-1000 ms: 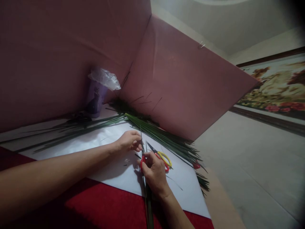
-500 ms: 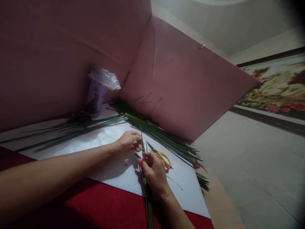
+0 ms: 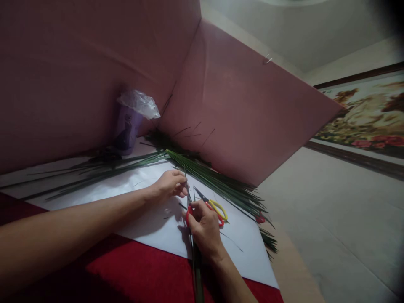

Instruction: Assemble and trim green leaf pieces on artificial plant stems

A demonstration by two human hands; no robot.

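Note:
My left hand (image 3: 175, 184) pinches the thin upper end of a long green leaf strip (image 3: 198, 280). That strip runs down past my right hand toward the lower edge of the view. My right hand (image 3: 205, 227) is closed around scissors with red handles (image 3: 189, 215), their blades pointing up beside the strip, just below my left fingertips. Whether the blades touch the strip I cannot tell. Another pair of scissors, with a yellow and a red handle (image 3: 218, 210), lies on the white sheet (image 3: 148, 235) right behind my right hand.
A bundle of long green leaves (image 3: 214, 176) lies across the sheet's far side, with more leaves (image 3: 104, 174) fanned to the left. Behind them stands a purple container (image 3: 128, 130) topped with clear plastic (image 3: 139, 103). Pink panels (image 3: 240, 109) rise behind; red cloth (image 3: 135, 269) is in front.
My left hand has risen slightly up and to the left with the strip's end. My right hand and the red-handled scissors have hardly moved.

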